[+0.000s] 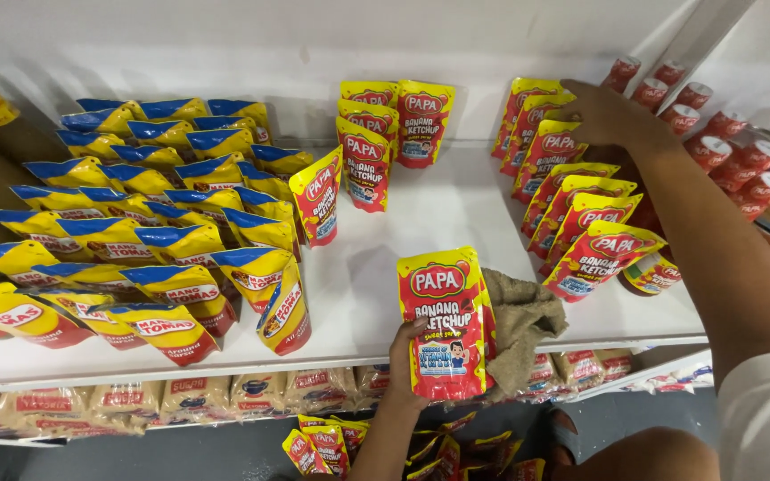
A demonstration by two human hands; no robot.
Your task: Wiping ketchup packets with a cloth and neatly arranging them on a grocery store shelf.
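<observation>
My left hand (400,363) grips a red and yellow ketchup pouch (445,322) upright at the front edge of the white shelf (456,209), with a brown cloth (522,322) bunched just behind it. My right hand (606,114) reaches to the shelf's back right, fingers closed over the top of a pouch in the right-hand row (581,209). Blue and yellow pouches (149,214) crowd the left end.

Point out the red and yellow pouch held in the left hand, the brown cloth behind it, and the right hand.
red and yellow pouch (443,321): head view, middle of its front panel.
brown cloth (528,321): head view, bunched fold right of the pouch.
right hand (603,111): head view, back of the hand on the pouch row.
</observation>
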